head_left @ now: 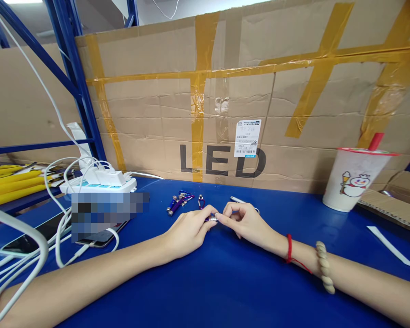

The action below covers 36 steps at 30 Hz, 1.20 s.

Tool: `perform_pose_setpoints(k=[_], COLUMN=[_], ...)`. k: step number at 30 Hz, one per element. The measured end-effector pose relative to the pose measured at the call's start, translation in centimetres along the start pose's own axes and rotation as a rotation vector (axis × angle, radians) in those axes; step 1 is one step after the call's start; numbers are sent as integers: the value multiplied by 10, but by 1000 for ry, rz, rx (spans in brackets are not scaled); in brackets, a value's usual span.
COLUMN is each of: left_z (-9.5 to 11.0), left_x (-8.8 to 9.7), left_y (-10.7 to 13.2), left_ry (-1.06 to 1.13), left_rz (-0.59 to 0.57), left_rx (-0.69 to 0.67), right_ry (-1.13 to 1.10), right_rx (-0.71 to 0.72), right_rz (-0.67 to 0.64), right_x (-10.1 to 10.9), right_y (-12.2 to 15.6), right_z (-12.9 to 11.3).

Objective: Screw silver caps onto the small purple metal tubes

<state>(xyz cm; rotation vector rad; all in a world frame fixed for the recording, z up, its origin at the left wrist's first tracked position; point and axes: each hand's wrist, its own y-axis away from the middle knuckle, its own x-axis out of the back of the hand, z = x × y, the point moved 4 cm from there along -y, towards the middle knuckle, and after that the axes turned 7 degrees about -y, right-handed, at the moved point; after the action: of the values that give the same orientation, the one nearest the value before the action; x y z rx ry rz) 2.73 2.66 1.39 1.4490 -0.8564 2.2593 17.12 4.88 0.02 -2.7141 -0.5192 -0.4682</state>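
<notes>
left hand (187, 230) holds tube (211, 218) (purplish); right hand (248, 223) touches

Both forearms (123, 269) are bare, and the right one, behind the right hand (248, 223), carries a thin red cord bracelet (289, 248) with a loose trailing end and, farther toward the elbow, a bracelet of rounded beige beads (324, 267).

Left hand (189, 231) beside curled right hand (248, 223)
</notes>
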Motion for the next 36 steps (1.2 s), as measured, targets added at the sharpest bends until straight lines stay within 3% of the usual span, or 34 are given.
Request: perform_pose_setpoints(k=[9,18,23,30,36], left_z=[-3,-4,-6,-4,-5], left_x=[3,3,-2,-1,-3], left_y=[0,0,-1,2,3], left_ry=[-32,1,52,35,55], left_rz=[78,40,-51,-77,-22], left_rx=[58,60,-10,-57,-92], right_ry=[46,52,74,131,82], right_rx=[132,254,338,302,160], right_rz=[108,159,151,151,21], right_x=[3,7,8,7,4], right_y=[1,1,4,5,2], right_z=[-11,-9,-13,-13,-9])
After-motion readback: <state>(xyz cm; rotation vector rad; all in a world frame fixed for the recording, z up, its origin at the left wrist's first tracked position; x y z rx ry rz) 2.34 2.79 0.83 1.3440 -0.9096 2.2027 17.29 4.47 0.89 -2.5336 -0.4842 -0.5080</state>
